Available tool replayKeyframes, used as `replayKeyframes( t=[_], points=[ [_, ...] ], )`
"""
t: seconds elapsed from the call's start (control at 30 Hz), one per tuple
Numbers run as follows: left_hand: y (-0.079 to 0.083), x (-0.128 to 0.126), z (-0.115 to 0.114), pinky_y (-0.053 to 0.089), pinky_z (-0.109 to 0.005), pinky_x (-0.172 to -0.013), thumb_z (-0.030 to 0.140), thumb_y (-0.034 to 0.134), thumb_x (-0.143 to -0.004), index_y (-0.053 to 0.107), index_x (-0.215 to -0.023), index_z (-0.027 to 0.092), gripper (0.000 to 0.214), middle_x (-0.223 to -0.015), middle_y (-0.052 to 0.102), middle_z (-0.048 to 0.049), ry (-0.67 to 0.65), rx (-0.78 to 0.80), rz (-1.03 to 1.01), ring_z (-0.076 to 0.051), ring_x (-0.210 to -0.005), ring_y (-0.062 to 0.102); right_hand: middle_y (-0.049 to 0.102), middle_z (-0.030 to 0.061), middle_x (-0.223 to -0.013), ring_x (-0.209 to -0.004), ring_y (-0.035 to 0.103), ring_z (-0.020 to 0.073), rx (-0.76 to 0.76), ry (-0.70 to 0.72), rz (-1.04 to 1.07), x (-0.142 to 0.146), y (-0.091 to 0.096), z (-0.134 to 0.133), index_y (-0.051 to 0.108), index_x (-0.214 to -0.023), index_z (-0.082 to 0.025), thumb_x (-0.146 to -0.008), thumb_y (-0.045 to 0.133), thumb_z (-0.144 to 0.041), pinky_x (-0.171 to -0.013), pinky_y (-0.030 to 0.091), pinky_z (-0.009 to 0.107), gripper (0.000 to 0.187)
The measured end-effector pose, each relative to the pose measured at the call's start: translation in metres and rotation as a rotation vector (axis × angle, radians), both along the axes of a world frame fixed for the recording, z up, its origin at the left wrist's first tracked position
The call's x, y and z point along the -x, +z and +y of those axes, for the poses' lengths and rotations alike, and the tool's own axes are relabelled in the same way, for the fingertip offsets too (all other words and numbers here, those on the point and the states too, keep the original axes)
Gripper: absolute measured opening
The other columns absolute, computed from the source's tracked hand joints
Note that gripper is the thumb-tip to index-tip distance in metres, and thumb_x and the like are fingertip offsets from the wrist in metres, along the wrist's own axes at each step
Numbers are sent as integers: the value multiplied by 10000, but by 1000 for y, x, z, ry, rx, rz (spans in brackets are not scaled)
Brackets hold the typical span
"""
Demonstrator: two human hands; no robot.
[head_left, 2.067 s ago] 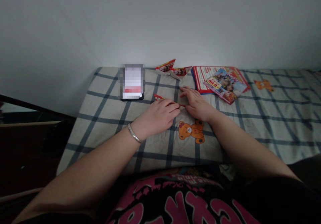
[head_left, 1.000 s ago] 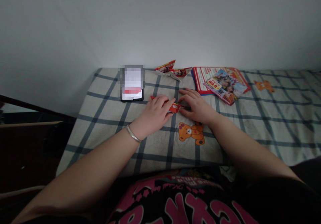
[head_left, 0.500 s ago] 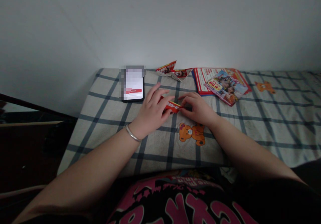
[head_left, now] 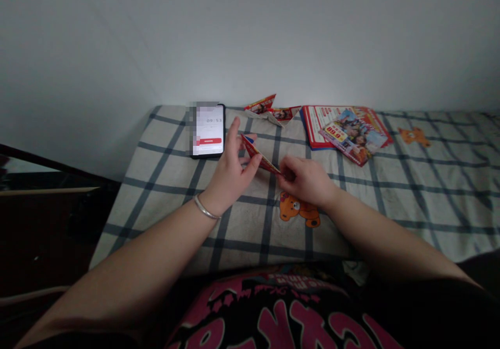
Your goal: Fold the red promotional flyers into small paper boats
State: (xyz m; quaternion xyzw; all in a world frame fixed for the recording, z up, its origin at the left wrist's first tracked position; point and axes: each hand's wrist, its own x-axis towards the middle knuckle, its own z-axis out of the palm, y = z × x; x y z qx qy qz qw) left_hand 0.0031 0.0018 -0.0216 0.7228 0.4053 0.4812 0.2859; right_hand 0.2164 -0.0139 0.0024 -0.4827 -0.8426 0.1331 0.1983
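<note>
A small folded red paper piece is lifted just above the checked cloth. My left hand, with a silver bracelet on its wrist, pinches the paper's left end, forefinger raised. My right hand is closed on the paper's right end. Both hands hover over the middle of the cloth, above an orange bear print.
A phone with a lit screen lies at the back left. Two folded paper shapes sit by the wall. A stack of red printed flyers lies at the back right. The cloth's front edge falls near my lap.
The folded paper has come up off the cloth and is tilted between both hands. Earlier my hands pressed it flat on the cloth.
</note>
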Motion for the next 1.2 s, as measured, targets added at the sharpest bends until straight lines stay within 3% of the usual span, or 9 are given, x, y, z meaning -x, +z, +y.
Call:
replayKeyframes(
  t=[0.13,0.27,0.57,0.73,0.87,0.97,1.2],
  points=[
    [-5,0,2,596,-335,-897,393,589,-953,192,-1559,238,741,-1346,553,-168,-48,65,-49,-227,-1200,595,627,4,-704,-595,523,138,14,-20,-41,4,0,-2,540,-830,-209,-846,551,-290,-560,295,268,83],
    [-6,-1,4,584,-337,-930,313,602,-934,128,-1583,250,806,-1417,510,-173,-97,101,-53,-210,-1202,589,632,5,-707,-597,528,143,54,12,-58,6,0,-2,544,-827,-216,-872,544,-324,-559,290,272,117],
    [-13,-1,7,529,-450,-1037,250,599,-905,170,-1575,243,795,-1459,474,-185,-152,69,35,-272,-1348,502,637,0,-741,-636,523,138,84,54,-59,10,-3,4,580,-826,-217,-892,598,-365,-573,284,274,163],
    [-9,-2,5,519,-446,-1054,249,583,-917,203,-1568,259,754,-1463,460,-171,-144,72,30,-259,-1343,510,633,4,-730,-636,510,136,173,57,-73,19,6,7,583,-791,-209,-891,605,-366,-572,283,279,187],
    [-3,0,5,481,-468,-1096,235,576,-923,246,-1558,242,716,-1480,445,-169,-139,53,61,-260,-1349,500,650,0,-751,-632,514,135,304,139,-86,24,20,13,597,-846,-213,-882,607,-307,-570,303,281,101],
    [-1,1,5,500,-453,-1074,237,576,-922,262,-1553,243,704,-1455,466,-161,-116,51,60,-260,-1338,503,663,6,-766,-624,516,137,343,167,-117,26,26,16,592,-851,-214,-882,602,-291,-563,313,286,83],
    [2,2,6,596,-340,-880,238,562,-913,286,-1512,246,660,-1420,485,-157,-98,80,22,-247,-1298,524,702,9,-839,-707,599,155,320,8,20,29,14,11,603,-900,-220,-889,610,-370,-592,358,278,151]
  ],
)
